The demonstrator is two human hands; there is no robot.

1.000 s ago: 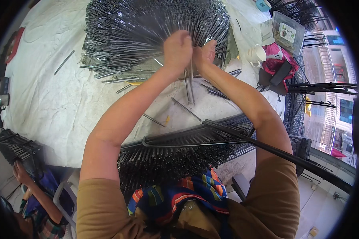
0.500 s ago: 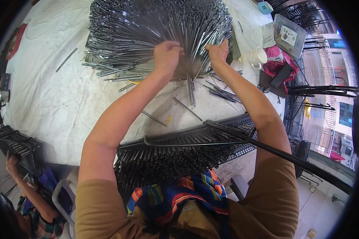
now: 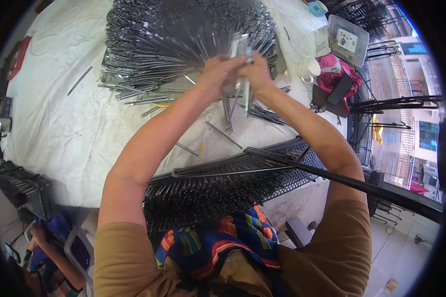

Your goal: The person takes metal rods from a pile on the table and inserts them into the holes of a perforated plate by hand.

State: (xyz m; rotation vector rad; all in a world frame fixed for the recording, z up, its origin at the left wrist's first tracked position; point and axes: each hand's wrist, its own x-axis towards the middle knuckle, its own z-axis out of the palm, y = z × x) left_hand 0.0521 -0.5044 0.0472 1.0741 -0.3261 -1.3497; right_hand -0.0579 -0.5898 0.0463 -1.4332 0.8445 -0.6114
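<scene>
My left hand (image 3: pixel 216 75) and my right hand (image 3: pixel 258 74) come together at the near edge of a big heap of thin dark metal rods (image 3: pixel 148 49). Between them stands a small bundle of shiny thin metal rods (image 3: pixel 241 45), blurred by motion, its ends showing above and below my fingers. Both hands are closed around it. A few loose rods (image 3: pixel 228 113) lie just below, and a small pile of rods (image 3: pixel 266 114) rests beside my right wrist. Closer to me, under my forearms, many black rods (image 3: pixel 213 200) fill a black perforated tray (image 3: pixel 295 180).
White cloth (image 3: pixel 54 128) covers the table. At right are a white mug (image 3: pixel 308 68), a clear plastic box (image 3: pixel 349 39) and a pink bag (image 3: pixel 330 69). A long black bar (image 3: pixel 352 185) crosses by my right elbow. Another person's arm (image 3: pixel 59 257) is at lower left.
My hands have moved from apart over the heap to together, with a bundle of rods lifted out between them. The view has shifted slightly. The other person's arm has lowered.
</scene>
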